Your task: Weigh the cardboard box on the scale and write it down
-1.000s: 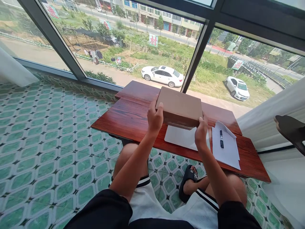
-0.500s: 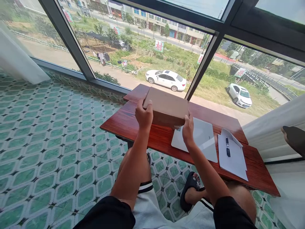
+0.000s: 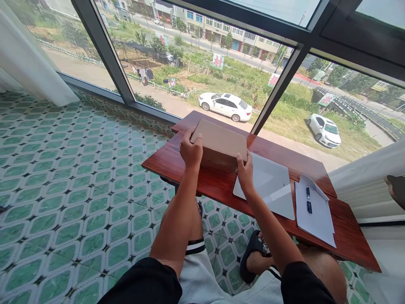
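Between my two hands is a closed brown cardboard box (image 3: 221,137), its top facing up, over the left part of the reddish wooden table (image 3: 158,162). My left hand (image 3: 191,152) grips the box's left end with the thumb on top. At the near right corner, my right hand (image 3: 245,169) is closed around the box, thumb against its edge. Fingers under and behind the box are hidden. Whether its underside touches the table I cannot tell. Just right of the box lies a closed silver laptop (image 3: 268,181), partly covered by my right hand and forearm.
White papers (image 3: 314,223) with a black pen (image 3: 309,199) on them lie right of the laptop. Large windows with a dark frame (image 3: 278,88) stand behind the table. A white curtain (image 3: 370,181) hangs at the right. My knees and a black slipper (image 3: 249,257) are below the table edge.
Both hands have shifted the box slightly left and lower relative to the table, uncovering more of the laptop. The camera view has turned a little left.
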Tool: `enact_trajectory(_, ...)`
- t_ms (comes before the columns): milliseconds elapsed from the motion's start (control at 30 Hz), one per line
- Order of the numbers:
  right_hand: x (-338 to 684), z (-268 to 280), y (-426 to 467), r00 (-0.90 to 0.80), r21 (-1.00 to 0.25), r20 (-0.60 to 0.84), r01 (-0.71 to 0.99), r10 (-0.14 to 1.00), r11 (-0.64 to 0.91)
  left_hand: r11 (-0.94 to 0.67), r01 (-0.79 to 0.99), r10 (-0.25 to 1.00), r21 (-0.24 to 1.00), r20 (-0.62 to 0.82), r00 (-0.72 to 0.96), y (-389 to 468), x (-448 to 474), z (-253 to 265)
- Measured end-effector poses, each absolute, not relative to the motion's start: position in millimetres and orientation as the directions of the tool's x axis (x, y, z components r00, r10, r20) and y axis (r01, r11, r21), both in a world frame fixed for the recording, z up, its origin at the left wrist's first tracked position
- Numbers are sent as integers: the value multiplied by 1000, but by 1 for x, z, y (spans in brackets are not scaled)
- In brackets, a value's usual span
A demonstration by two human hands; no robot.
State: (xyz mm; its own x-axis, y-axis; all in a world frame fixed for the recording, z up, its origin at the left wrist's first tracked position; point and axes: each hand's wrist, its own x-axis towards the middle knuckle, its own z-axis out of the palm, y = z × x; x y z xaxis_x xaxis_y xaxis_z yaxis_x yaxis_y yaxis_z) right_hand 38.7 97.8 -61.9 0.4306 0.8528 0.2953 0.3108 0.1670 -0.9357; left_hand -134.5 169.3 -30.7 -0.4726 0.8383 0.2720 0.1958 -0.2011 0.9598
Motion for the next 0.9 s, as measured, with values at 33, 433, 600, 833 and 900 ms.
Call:
enact_trajectory(33,38,-63,98,429,-934,295,317,854,163,-190,200,838,961,265,-476,170,-135,-31)
enact_trajectory(433,36,-67,93,402,-933,272,331,875,138,-165,157,850,974,221,-479,174,-137,-39)
enact_trajectory(600,34,-71,93,403,-925,274,357,873,126,-139,162,846,977,203,-493,175,-138,-38)
enact_trajectory(833,31,-75,90,396,-917,283,378,873,126,-151,162,850,975,212,-483,179,-141,-43)
enact_trajectory(900,30,-76,89,390,-917,286,377,875,132,-155,165,854,974,216,-472,180,-142,-45)
